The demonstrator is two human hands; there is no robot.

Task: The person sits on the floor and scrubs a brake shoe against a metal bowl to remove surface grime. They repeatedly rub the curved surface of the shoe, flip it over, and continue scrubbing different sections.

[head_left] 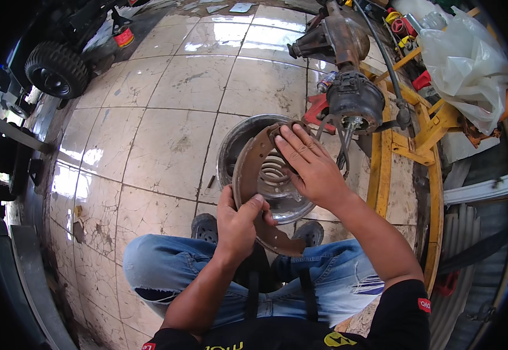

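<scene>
My left hand grips a curved brown brake shoe near its lower part, thumb on the inner side and fingers around the outer face. The shoe stands tilted in front of me, above my knees. My right hand lies with its fingers stretched and side by side over the shoe's upper end. Something dark brown shows at the edge of those fingertips; I cannot make out what it is. Below the shoe sits a round grey metal basin or drum, partly hidden by my hands. A coil spring shows inside its rim.
At the right, a rusty axle housing rests by a yellow metal frame, with a red stand and a spray can beside it. A plastic bag hangs there. Far left are a tyre and a red-labelled can.
</scene>
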